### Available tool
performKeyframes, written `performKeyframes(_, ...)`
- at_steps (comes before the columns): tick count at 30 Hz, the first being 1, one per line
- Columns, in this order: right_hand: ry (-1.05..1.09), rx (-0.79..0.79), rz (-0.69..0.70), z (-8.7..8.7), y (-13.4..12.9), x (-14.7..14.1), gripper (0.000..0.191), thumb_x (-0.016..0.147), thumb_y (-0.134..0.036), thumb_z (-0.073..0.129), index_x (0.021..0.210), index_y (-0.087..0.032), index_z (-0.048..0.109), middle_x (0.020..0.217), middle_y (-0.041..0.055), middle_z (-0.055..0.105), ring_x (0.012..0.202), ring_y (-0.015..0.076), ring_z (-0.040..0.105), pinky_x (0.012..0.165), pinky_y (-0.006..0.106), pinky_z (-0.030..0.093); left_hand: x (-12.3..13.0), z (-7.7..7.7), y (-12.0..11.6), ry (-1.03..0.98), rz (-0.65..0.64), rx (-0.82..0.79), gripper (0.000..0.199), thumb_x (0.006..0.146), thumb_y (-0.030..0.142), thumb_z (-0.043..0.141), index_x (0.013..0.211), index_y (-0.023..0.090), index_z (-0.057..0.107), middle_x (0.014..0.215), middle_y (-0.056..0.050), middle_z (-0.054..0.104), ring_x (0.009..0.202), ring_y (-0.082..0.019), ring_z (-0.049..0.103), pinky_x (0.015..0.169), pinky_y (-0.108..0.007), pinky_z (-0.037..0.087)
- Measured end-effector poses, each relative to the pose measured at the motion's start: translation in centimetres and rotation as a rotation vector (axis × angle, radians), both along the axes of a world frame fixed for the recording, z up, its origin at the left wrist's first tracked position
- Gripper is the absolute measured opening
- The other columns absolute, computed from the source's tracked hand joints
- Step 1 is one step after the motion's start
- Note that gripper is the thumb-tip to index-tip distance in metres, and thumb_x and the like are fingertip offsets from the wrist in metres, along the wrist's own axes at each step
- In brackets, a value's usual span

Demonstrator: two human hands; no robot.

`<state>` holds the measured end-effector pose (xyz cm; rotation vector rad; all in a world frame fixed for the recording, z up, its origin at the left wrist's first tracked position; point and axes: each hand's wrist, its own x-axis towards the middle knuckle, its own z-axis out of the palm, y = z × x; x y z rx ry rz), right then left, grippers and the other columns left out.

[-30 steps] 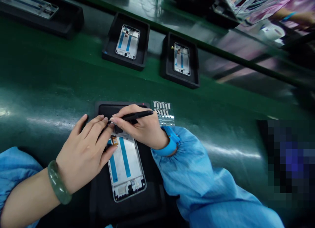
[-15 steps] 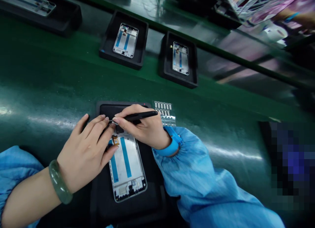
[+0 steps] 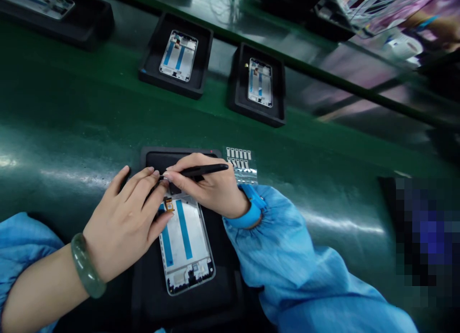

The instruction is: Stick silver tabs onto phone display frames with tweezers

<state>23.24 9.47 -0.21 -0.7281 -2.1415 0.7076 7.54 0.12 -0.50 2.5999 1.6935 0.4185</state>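
Note:
A phone frame (image 3: 196, 227) with two blue strips and a small gold flex connector (image 3: 169, 204) lies in a black tray (image 3: 223, 275) before me. My left hand (image 3: 125, 213) rests over its upper left part with fingers spread, thumb on the frame's face. In my right hand (image 3: 206, 184) a slim black pen-shaped tool (image 3: 204, 169) is pinched like a pen. Its thin metal tip points left, near my left fingertips at the frame's top. My fingers hide whatever the tip touches. Just right of the tray lies a clear sheet with several small pale pieces (image 3: 237, 153).
Farther back stand black trays with phone frames: one in the middle (image 3: 199, 86), one to its right (image 3: 239, 103) and one at the far left (image 3: 104, 26). A dark blurred-out object (image 3: 388, 203) sits at the right. Another person's arm (image 3: 434, 17) shows at the top right.
The back trays with phone frames have shifted slightly left. The tool in my right hand has moved a little left; my left hand and the near frame hold still.

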Motion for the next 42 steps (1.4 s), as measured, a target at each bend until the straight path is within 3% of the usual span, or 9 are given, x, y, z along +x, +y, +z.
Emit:
performKeyframes(22, 0.144, 0.086, 0.267, -0.49, 0.43, 0.55, 0.008, 0.078, -0.016, 0.066, 0.084, -0.014, 0.062, 0.082, 0.0066, 0.070, 0.082, 0.0147, 0.068, 0.075, 0.027, 0.057, -0.14, -0.01, 0.04, 0.005, -0.006, 0.007, 0.035, 0.088, 0.036, 0.046, 0.108, 0.010, 0.059, 0.114, -0.017, 0.058, 0.117, -0.030, 0.049, 0.101, -0.052, 0.036)
performKeyframes(30, 0.129, -0.128, 0.064, -0.46, 0.55, 0.20, 0.008, 0.079, -0.021, 0.065, 0.082, -0.017, 0.060, 0.080, 0.0026, 0.066, 0.075, 0.0130, 0.066, 0.070, 0.026, 0.054, -0.17, 0.05, -0.02, 0.004, 0.007, -0.004, 0.042, 0.087, 0.036, 0.047, 0.118, 0.009, 0.055, 0.119, -0.016, 0.057, 0.116, -0.031, 0.049, 0.101, -0.052, 0.035)
performKeyframes(42, 0.018, -0.119, 0.074, -0.32, 0.47, 0.14, 0.009, 0.082, -0.025, 0.061, 0.081, -0.017, 0.060, 0.079, 0.0011, 0.066, 0.071, 0.0113, 0.063, 0.067, 0.023, 0.051, -0.08, 0.06, 0.02, -0.008, 0.006, -0.003, 0.041, 0.087, 0.035, 0.046, 0.118, 0.009, 0.055, 0.118, -0.016, 0.057, 0.117, -0.031, 0.048, 0.100, -0.052, 0.036)
